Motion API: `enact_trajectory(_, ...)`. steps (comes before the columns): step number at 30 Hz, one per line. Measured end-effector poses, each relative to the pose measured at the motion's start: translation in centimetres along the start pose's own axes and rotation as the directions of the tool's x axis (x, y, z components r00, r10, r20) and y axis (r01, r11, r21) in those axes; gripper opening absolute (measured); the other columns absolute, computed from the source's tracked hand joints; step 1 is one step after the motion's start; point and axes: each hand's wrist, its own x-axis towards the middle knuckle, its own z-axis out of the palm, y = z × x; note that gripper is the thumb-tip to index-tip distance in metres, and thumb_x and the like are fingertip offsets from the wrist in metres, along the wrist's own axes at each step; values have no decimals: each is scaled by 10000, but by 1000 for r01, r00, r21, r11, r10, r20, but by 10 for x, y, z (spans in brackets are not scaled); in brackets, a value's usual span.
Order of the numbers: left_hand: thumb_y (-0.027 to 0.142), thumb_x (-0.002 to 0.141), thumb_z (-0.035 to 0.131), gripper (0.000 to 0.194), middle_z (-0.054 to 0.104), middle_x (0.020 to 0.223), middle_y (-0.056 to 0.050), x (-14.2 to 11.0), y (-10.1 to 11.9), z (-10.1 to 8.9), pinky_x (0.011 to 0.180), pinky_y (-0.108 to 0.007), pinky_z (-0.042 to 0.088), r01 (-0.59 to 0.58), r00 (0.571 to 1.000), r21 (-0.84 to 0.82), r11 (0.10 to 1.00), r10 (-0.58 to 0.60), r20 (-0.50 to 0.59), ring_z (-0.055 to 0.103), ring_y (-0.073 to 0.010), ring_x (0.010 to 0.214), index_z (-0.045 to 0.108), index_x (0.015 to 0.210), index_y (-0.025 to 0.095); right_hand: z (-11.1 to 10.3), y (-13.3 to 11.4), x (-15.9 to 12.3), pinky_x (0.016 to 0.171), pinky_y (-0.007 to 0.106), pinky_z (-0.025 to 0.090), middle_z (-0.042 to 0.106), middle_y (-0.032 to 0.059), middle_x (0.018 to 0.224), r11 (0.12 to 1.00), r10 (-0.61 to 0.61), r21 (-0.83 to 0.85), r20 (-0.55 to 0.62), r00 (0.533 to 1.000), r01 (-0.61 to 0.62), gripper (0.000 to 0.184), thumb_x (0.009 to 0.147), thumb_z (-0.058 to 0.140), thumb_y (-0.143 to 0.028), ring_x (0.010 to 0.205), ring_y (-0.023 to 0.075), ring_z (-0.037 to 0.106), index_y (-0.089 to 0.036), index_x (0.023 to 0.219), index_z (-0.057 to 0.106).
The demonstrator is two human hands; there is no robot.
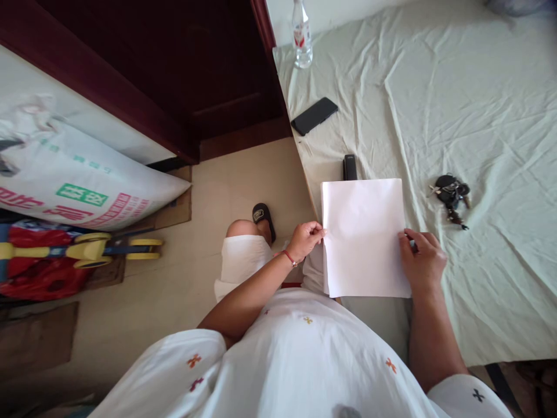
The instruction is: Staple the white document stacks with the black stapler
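Note:
A stack of white paper [364,244] lies near the edge of the cloth-covered table, its left side slightly uneven. My left hand [307,240] pinches the left edge of the stack between thumb and fingers. On the opposite side, my right hand [422,258] is closed at the right edge, thumb and index finger against the paper. Just beyond the top edge of the sheets sits a small black stapler-like object [349,167], partly hidden by the paper. To the right of my right hand lies a bunch of keys [451,194].
A black phone [314,115] and a clear plastic bottle [301,40] stand or lie toward the table's far left corner. Wrinkled pale cloth [491,116] covers the table. At left on the floor are a large white sack [87,174] and a yellow scooter [93,249].

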Motion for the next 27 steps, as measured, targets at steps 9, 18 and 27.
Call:
enact_trajectory(9, 633, 697, 799, 491, 535, 517, 40, -1, 2, 0, 536, -264, 298, -6, 1000, 13, 1000, 6, 9, 416, -94, 509, 598, 671, 185, -4, -6, 2, 688, 331, 480, 707, 40, 800, 992, 60, 114, 0, 998, -60, 312, 915, 657, -467, 613, 157, 561, -195, 942, 809)
enact_trajectory(18, 650, 691, 791, 504, 538, 515, 38, 0, 1, 0, 536, -262, 301, -10, 1000, 24, 1000, 10, 2, 415, -92, 504, 606, 674, 181, -9, -10, 1, 689, 329, 473, 692, 31, 766, 993, 71, 95, -1, 997, -71, 288, 895, 661, -462, 625, 165, 592, -205, 864, 788)
enact_trajectory(27, 656, 696, 785, 506, 538, 509, 39, 1, 0, 1, 534, -264, 306, -26, 1000, 14, 1000, 26, 8, 410, -92, 497, 603, 671, 184, -11, -15, -1, 687, 335, 455, 717, 53, 788, 996, 88, 10, -2, 996, -88, 351, 903, 604, -494, 644, 183, 608, -209, 875, 806)
